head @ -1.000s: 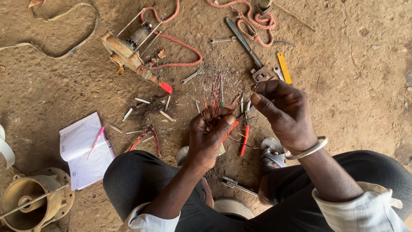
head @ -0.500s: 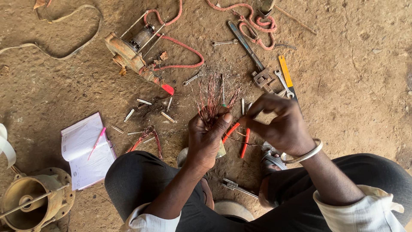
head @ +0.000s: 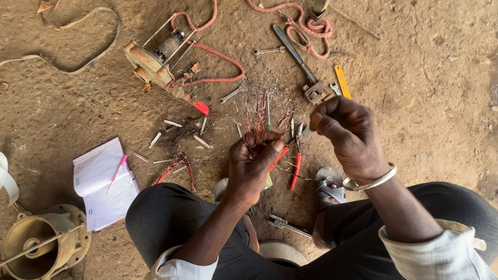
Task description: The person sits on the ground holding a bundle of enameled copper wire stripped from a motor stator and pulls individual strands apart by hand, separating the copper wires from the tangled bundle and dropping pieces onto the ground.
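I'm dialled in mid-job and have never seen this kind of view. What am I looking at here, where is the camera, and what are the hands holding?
There is no machine: a person squats on a dirt floor, and the one camera sits on their head, looking straight down at their own hands and knees.

The left hand grips a bundle of thin copper wire strands that fan upward. The right hand, with a metal bangle at the wrist, is closed just beside the strands; what it pinches is too fine to tell.

On the ground lie red-handled pliers, a pipe wrench, a small spanner, a rusty motor part with red cord, an open notebook with a pink pen, and a brass-coloured housing.
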{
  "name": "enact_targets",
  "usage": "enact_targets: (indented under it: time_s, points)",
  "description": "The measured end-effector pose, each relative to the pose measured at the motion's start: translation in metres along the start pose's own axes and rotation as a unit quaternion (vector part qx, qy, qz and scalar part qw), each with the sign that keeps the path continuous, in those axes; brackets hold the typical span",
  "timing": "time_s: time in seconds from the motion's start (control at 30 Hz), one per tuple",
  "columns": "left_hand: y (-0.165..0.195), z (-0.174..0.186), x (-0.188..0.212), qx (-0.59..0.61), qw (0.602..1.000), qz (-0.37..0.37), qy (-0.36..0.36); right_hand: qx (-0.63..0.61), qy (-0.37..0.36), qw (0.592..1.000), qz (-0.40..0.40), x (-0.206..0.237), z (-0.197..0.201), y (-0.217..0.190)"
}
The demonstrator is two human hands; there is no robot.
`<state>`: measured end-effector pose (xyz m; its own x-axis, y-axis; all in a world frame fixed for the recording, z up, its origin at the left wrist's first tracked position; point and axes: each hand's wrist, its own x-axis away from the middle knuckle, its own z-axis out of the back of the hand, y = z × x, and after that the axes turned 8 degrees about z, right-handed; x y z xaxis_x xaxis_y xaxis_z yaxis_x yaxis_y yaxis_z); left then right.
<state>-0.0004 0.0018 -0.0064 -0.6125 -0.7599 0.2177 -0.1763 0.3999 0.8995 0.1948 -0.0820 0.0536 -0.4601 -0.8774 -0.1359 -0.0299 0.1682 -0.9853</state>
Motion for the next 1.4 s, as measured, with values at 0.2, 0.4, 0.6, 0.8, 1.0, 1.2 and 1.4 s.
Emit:
enact_targets:
  time_s: [0.2,0.4,0.6,0.8,1.0,1.2,1.4]
  points:
    - [0.000,0.004,-0.002,0.008,1.000,-0.014,0.002,0.105,-0.122,0.985,-0.061,-0.001,-0.002,-0.008]
    - [-0.002,-0.001,0.002,-0.070,0.996,-0.053,-0.016,0.031,-0.021,0.999,-0.016,0.002,-0.012,-0.004]
    - [0.001,-0.003,0.003,-0.088,0.993,-0.080,-0.001,0.048,-0.020,0.997,-0.059,0.001,-0.011,0.004]
    - [0.005,-0.005,0.000,-0.073,0.993,-0.096,0.012,0.093,-0.014,0.988,-0.122,-0.002,-0.016,0.000]
    - [0.008,-0.005,0.002,-0.110,0.992,-0.056,-0.008,-0.045,0.007,0.997,-0.056,-0.001,-0.016,0.006]
    - [0.013,-0.006,0.005,-0.038,0.999,-0.022,-0.010,-0.022,-0.010,0.999,-0.045,0.003,-0.015,0.012]
    - [0.015,-0.008,0.006,-0.080,0.994,-0.066,-0.021,-0.021,-0.001,0.997,-0.074,0.004,-0.016,0.010]
